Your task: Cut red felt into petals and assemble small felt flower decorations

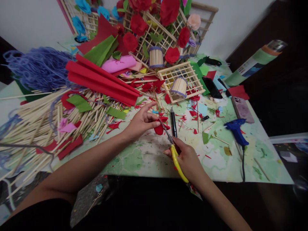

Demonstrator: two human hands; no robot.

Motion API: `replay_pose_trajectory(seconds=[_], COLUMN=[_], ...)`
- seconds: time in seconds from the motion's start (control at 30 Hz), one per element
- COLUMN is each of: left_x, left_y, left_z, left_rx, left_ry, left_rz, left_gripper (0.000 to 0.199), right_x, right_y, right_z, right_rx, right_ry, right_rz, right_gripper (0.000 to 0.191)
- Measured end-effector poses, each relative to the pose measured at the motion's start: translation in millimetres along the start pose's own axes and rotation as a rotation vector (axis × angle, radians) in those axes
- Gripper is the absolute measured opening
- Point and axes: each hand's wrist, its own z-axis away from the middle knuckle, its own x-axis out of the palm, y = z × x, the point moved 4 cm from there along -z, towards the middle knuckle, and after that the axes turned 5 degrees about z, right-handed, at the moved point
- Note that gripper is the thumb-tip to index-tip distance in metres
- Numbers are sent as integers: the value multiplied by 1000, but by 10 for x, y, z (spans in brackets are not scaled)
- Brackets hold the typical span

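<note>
My left hand (143, 121) is above the table's near middle, its thumb and a finger pinched at the edge of a small red paper piece (158, 129), while the index finger stretches out. Yellow-handled scissors (177, 163) are gripped in my right hand (189, 158). Their blades point up and left, meeting the red paper close to my left fingertips; whether the blades are parted is unclear. Just beyond the scissors lies a black pen (173, 123). Red paper scraps (181, 119) are scattered around both hands.
Bamboo sticks (36, 118), purple yarn (43, 69) and folded red paper (103, 81) fill the left. Stick lattices with paper flowers (139, 24) stand behind. A small stick rack (166, 74) holds a stick cup (179, 86). At right are a blue glue gun (237, 130), phone (242, 109) and bottle (252, 64).
</note>
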Motion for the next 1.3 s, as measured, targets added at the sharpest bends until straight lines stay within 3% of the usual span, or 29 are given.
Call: replay_pose_trajectory(seconds=[0.53, 1.0, 1.17, 1.3], left_x=[-80, -43, 78, 123], left_y=[51, 50, -16, -109], left_z=[-21, 1, 74, 114], left_rx=[-158, -192, -275, -298], left_ry=[-168, -149, -239, -289], left_rz=[-52, -30, -69, -114], left_gripper=[93, 100, 103, 104], right_x=[16, -13, -126, -103], right_y=[45, 67, 60, -25], right_z=[66, 28, -163, -361], right_rx=[-41, -35, -11, -21], right_ry=[-62, 10, 162, 158], right_rz=[-68, -87, -306, -517], right_gripper=[33, 30, 37, 48])
